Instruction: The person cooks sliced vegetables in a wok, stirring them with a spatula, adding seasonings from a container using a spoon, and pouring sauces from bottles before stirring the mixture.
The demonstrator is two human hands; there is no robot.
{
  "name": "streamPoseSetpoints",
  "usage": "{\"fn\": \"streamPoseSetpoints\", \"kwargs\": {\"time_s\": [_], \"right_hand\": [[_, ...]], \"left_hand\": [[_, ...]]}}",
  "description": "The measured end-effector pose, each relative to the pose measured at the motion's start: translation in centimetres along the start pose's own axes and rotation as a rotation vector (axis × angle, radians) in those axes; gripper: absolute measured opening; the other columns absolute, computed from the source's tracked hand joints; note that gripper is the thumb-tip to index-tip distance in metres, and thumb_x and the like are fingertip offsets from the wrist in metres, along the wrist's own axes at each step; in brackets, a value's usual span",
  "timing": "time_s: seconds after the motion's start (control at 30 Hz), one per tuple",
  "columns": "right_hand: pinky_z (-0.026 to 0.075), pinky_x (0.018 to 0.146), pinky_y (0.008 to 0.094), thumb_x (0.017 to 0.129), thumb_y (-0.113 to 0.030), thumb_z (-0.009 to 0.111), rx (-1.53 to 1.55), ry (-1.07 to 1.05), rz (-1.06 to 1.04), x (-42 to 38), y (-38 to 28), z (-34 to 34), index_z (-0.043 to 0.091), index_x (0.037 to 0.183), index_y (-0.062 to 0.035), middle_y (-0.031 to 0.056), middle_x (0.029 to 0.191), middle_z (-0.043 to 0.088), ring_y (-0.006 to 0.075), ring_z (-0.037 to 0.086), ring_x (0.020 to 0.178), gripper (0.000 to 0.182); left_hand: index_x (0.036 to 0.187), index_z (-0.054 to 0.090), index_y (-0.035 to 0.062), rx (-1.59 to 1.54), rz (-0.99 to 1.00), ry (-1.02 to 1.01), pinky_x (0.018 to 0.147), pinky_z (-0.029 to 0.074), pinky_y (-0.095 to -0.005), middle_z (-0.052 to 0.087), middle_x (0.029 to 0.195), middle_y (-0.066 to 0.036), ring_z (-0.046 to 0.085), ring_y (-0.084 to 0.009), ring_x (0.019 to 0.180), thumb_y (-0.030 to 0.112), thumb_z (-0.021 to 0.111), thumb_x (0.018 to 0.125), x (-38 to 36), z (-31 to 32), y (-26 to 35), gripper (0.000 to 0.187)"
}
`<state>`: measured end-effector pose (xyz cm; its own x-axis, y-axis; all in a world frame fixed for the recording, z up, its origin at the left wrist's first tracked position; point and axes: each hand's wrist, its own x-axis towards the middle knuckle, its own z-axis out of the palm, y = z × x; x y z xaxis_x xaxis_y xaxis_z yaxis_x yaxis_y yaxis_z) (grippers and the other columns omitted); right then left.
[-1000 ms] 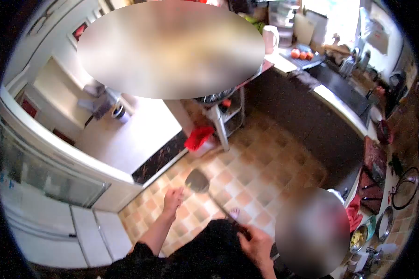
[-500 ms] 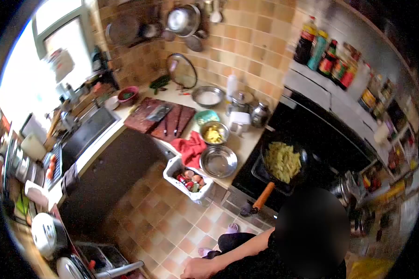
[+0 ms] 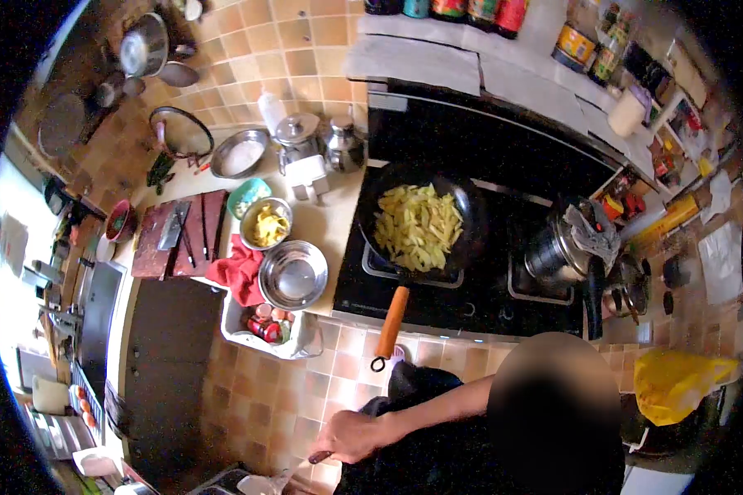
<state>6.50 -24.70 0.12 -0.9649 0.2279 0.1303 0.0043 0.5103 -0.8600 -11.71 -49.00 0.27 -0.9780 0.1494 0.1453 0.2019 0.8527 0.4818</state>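
Note:
My right hand (image 3: 351, 437) is low in front of my dark clothing, its fingers closed around a dark handle (image 3: 320, 456). A pale shape lies just past the handle at the bottom edge; I cannot tell whether it belongs to the held utensil. My left hand is out of sight. Up from my right hand, a black wok (image 3: 473, 206) sits on the stove's left burner with pale yellow-green cut pieces (image 3: 419, 227) spread in it. Its wooden handle (image 3: 394, 323) points towards me, apart from my hand.
Left of the black stove (image 3: 487, 297), the counter holds a steel bowl (image 3: 293, 275), a bowl of yellow food (image 3: 270, 224), a red cloth (image 3: 238, 271) and a cutting board (image 3: 153, 254) with a cleaver (image 3: 172, 228). A waste bin (image 3: 301, 340) stands below. A pot (image 3: 557, 252) occupies the right burner.
My view has turned right, so the wok and counter appear further left and the right burner's pot shows fully. The dark handle in my right hand now shows.

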Motion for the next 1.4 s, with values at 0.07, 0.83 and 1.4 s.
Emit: {"fn": "streamPoseSetpoints", "kwargs": {"time_s": [0.07,0.83,1.4], "right_hand": [[0.05,0.061,0.0506,0.082,-0.018,0.063,-0.039,0.002,0.075,-0.9,0.5,-1.7,0.063,0.096,-0.0098,0.0157,0.079,0.066,0.0391,0.065,0.074,0.016],[0.051,0.056,0.0489,0.085,-0.017,0.064,-0.069,0.342,0.159,-2.9,4.3,-10.4,0.059,0.085,-0.0043,0.0155,0.072,0.063,0.0369,0.066,0.066,0.014],[0.051,0.055,0.0481,0.083,-0.019,0.065,-0.134,0.443,0.195,-1.2,5.0,-11.5,0.059,0.089,-0.0048,0.0128,0.07,0.061,0.0345,0.066,0.063,0.016]], "left_hand": [[0.095,0.07,0.0022,0.08,0.094,0.008,0.074,0.052,-0.0395,0.07,0.091,-0.016,0.066,-0.0317,0.079,0.042,0.073,0.088,0.7,1.7,2.3,0.041],[0.082,0.066,0.0114,0.301,0.889,0.229,0.056,0.051,-0.0367,0.062,0.076,-0.005,0.061,-0.0226,0.066,0.034,0.069,0.088,8.2,11.5,11.7,0.023],[0.096,0.06,0.0012,-0.106,0.516,-0.167,0.067,0.052,-0.0354,0.064,0.089,-0.015,0.065,-0.0262,0.078,0.024,0.066,0.092,14.8,10.0,12.1,0.024]]}}
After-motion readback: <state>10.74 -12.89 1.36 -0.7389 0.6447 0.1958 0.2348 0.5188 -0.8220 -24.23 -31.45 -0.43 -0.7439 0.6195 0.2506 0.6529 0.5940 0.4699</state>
